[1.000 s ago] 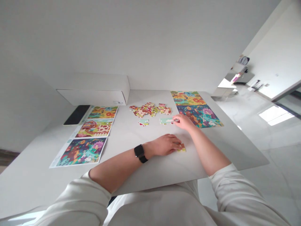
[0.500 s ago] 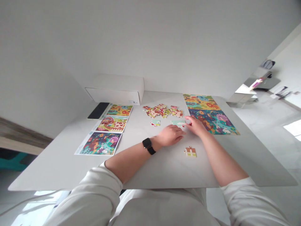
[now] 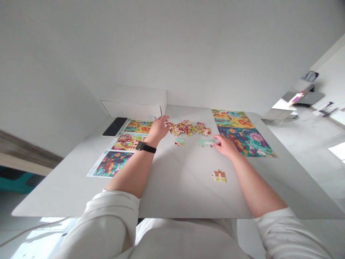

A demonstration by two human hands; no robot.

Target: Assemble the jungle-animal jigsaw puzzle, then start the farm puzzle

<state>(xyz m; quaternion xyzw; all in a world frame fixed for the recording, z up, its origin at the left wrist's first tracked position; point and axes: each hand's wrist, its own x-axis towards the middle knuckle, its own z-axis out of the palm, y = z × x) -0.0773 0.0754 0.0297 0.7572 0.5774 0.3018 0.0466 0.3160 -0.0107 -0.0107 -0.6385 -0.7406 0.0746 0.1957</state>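
My left hand (image 3: 160, 128), a black smartwatch on its wrist, reaches with fingers stretched out to the left end of a heap of loose puzzle pieces (image 3: 185, 128). Nothing shows in its grasp. My right hand (image 3: 224, 145) rests on the table beside a pale green strip of puzzle pieces (image 3: 205, 142); thumb and index finger are apart at the strip's right end. Left of that strip lies a smaller green and red puzzle piece (image 3: 179, 142). Nearer to me sits a brown and cream puzzle section (image 3: 220, 176).
Three picture sheets (image 3: 114, 163) lie in a column at the left, by a black phone (image 3: 115, 126). A white box (image 3: 132, 108) stands behind them against the wall. Two colourful animal pictures (image 3: 244, 140) lie at the right of the white table (image 3: 178, 194).
My left hand has moved from the middle, beside the pale green strip, up and left to the heap's left end. My right hand stays beside the strip. The view has shifted slightly.
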